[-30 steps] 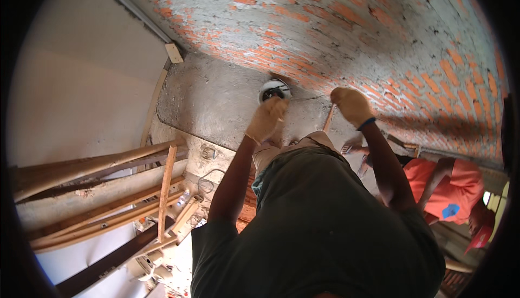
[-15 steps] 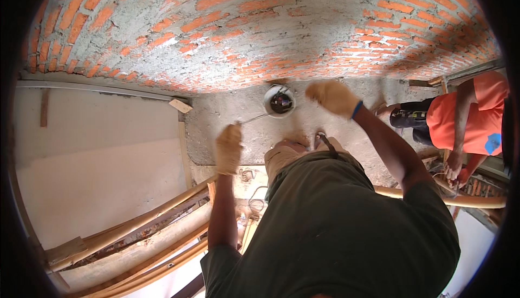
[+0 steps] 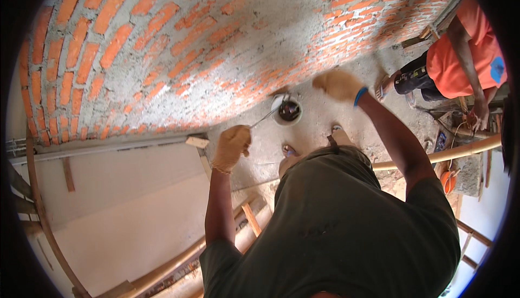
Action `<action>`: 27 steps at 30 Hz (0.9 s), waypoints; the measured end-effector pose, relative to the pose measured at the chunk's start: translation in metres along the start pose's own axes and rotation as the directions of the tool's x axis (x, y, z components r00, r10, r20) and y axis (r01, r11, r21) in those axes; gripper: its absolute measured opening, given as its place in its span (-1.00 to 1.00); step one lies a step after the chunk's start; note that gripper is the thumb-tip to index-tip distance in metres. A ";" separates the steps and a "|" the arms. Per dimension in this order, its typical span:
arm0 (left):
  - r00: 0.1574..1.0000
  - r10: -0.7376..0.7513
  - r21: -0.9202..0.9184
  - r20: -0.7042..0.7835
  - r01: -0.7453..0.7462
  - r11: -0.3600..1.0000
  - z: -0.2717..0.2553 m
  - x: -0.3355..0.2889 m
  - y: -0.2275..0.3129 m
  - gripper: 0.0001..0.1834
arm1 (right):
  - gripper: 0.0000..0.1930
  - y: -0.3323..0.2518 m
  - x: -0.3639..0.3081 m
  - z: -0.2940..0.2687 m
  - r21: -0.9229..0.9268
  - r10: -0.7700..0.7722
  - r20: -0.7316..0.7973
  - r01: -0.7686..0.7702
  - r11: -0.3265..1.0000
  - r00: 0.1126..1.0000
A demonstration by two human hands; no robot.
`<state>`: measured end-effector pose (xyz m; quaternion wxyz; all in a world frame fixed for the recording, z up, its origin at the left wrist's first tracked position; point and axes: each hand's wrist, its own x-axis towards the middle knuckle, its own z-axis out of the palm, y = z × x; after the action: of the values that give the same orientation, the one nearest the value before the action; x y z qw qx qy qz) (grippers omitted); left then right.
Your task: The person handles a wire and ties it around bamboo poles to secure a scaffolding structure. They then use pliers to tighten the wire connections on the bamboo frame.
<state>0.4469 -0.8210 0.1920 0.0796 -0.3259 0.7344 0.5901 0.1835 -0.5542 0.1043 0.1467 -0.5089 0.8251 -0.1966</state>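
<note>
My left hand (image 3: 233, 147), in a tan work glove, is closed around the near end of a thin grey rod or cord (image 3: 264, 118). This thin piece runs up and right to a round whitish bucket (image 3: 278, 120) with dark contents below my hands. On the bucket's other side, my right hand (image 3: 337, 86), gloved the same way with a blue band at the wrist, is raised with its fingers curled. Whatever it may hold is hidden by the glove.
A brick wall (image 3: 216, 43) partly smeared with mortar rises ahead. At right stands a person in an orange shirt (image 3: 452, 65). A bamboo pole (image 3: 466, 149) crosses at lower right. A pale panel (image 3: 124, 195) lies left, with a small wood block (image 3: 197, 142) at its corner.
The view has turned, tilting the wall and shifting the floor. My left hand is nearer the bucket in the picture, still on the thin piece. My right hand stays raised.
</note>
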 end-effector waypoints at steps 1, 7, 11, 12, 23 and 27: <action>0.994 0.066 -0.073 -0.092 -0.073 0.995 -0.011 0.008 0.007 -0.57 | -0.75 -0.022 -0.012 0.014 -0.012 0.011 0.210 -0.008 1.000 0.978; 0.959 0.161 0.217 -0.232 -0.110 0.970 -0.035 0.044 -0.035 -0.60 | -0.75 -0.150 -0.035 -0.058 0.475 -0.337 0.026 0.285 0.833 0.941; 0.974 0.221 0.186 -0.049 -0.208 0.960 -0.024 0.014 -0.005 -0.70 | -0.72 -0.024 0.036 -0.026 0.080 0.207 -0.351 -0.191 0.978 0.913; 0.961 0.257 0.130 -0.106 -0.242 0.961 -0.029 0.018 0.008 -0.71 | -0.71 -0.030 0.036 0.002 -0.044 0.178 -0.130 -0.185 0.982 0.975; 0.960 0.281 0.226 0.004 -0.275 0.935 -0.053 0.035 0.007 -0.70 | -0.70 -0.058 0.062 -0.061 0.211 0.122 -0.343 -0.050 0.976 0.931; 0.917 0.301 -0.004 -0.261 -0.313 0.950 -0.063 0.037 0.034 -0.71 | -0.63 -0.041 0.043 0.080 0.011 -0.151 0.140 0.151 0.989 0.979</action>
<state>0.4158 -0.8895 0.2196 -0.1172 -0.2820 0.7667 0.5647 0.2319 -0.6232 0.0510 0.1892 -0.5825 0.7718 -0.1713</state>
